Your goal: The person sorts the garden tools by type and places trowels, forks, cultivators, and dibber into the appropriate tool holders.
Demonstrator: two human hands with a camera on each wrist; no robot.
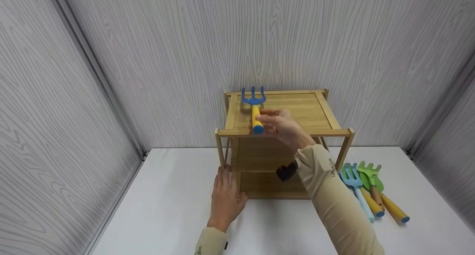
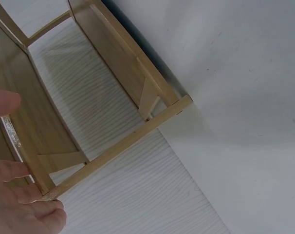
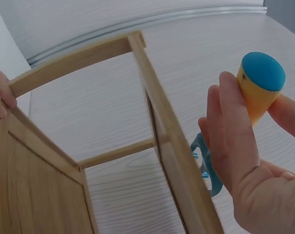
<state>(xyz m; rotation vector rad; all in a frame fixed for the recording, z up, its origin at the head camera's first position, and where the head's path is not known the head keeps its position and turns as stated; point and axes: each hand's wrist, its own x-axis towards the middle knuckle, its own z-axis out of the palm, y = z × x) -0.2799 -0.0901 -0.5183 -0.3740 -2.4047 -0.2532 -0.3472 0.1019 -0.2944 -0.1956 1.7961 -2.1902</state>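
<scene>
A two-tier wooden shelf (image 1: pixel 285 133) stands against the back wall. My right hand (image 1: pixel 284 126) pinches the yellow handle of a hand rake (image 1: pixel 256 115) between thumb and fingers, over the left part of the top tier. Three blue tines point toward the wall, and the handle's blue end (image 3: pixel 264 71) faces me. Low at the shelf's front left corner, my left hand (image 1: pixel 227 199) grips the wooden frame (image 2: pixel 133 135). Its thumb (image 2: pixel 4 102) lies on one side of the frame, with the fingers round the corner post.
Several small garden tools lie in a pile right of the shelf: a light blue fork (image 1: pixel 350 177), a green rake (image 1: pixel 370 169) and yellow handles (image 1: pixel 396 208) with blue ends. Wood-grain panels (image 1: pixel 148 62) enclose the white table (image 1: pixel 167 195) at the back and sides.
</scene>
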